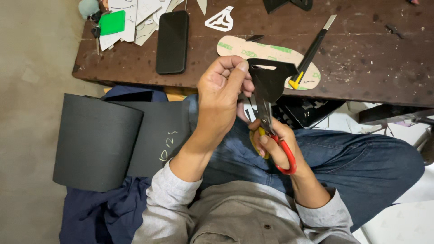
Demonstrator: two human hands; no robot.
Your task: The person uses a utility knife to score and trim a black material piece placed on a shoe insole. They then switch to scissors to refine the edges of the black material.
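Scuffed dark wooden table, concrete floor, left hand grip pinching black cutout, right hand clamped on scissors

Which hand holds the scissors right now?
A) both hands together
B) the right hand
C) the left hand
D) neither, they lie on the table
B: the right hand grips the red and yellow handles of the scissors, while the left hand pinches the black sheet piece at the blades.
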